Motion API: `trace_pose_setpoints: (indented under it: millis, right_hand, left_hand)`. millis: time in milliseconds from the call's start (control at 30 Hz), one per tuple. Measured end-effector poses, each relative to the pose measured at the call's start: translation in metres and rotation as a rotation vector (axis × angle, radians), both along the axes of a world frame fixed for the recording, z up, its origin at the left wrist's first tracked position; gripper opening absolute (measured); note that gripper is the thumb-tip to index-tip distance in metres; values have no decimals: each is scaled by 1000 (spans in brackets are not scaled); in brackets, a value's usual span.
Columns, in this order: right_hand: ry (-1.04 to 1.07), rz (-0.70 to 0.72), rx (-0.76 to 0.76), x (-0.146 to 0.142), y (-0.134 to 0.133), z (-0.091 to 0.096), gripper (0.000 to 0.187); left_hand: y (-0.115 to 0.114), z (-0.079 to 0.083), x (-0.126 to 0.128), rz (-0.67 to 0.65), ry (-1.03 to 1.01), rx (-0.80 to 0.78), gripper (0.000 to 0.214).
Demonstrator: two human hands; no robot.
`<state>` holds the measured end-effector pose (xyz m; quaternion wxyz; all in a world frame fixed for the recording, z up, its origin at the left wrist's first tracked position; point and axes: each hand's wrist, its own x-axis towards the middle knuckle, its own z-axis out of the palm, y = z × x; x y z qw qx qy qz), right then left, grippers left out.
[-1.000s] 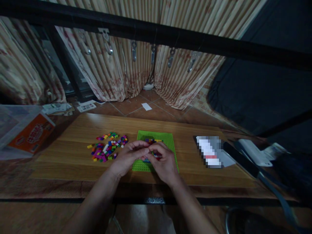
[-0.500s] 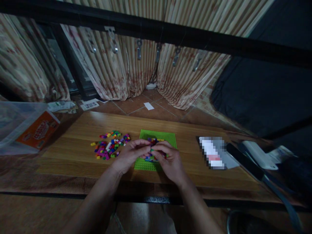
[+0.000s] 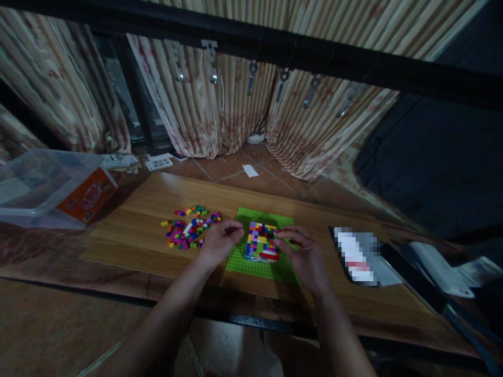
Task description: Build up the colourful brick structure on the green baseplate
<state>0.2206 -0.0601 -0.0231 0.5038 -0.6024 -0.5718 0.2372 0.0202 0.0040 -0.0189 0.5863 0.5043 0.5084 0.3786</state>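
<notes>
A green baseplate lies on the wooden board, with a block of small coloured bricks built on its middle. My left hand rests at the plate's left edge, fingers curled, its fingertips pinched together near the built block. My right hand sits on the plate's right side, fingers bent, the thumb and forefinger touching the right edge of the built block. A pile of several loose coloured bricks lies just left of my left hand.
The wooden board sits on a patterned surface. A clear plastic tub with an orange box lies at the left. A blurred paper and dark flat items lie at the right. Curtains hang behind.
My hands were together over the baseplate, covering the bricks. They have moved apart to either side, uncovering the built block. The view has shifted to the left.
</notes>
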Motion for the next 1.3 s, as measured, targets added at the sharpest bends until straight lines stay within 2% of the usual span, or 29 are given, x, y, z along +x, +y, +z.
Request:
trace_pose_setpoints:
  millis: [200, 333, 567, 967, 1300]
  right_hand:
    - [-53, -26, -64, -3, 4, -6, 8]
    - [-15, -73, -98, -5, 5, -9, 8]
    - [231, -124, -127, -10, 9, -17, 8]
    - [657, -189, -186, -22, 11, -17, 14]
    - [672, -211, -180, -27, 11, -12, 14]
  left_hand:
    - [-1, -3, 0, -46, 20, 35, 17]
    - [-1, -5, 0, -60, 15, 58, 17]
    - [-2, -6, 0, -80, 11, 39, 17]
    - [-2, -10, 1, -102, 17, 66, 17]
    - [-2, -15, -2, -98, 68, 129, 17]
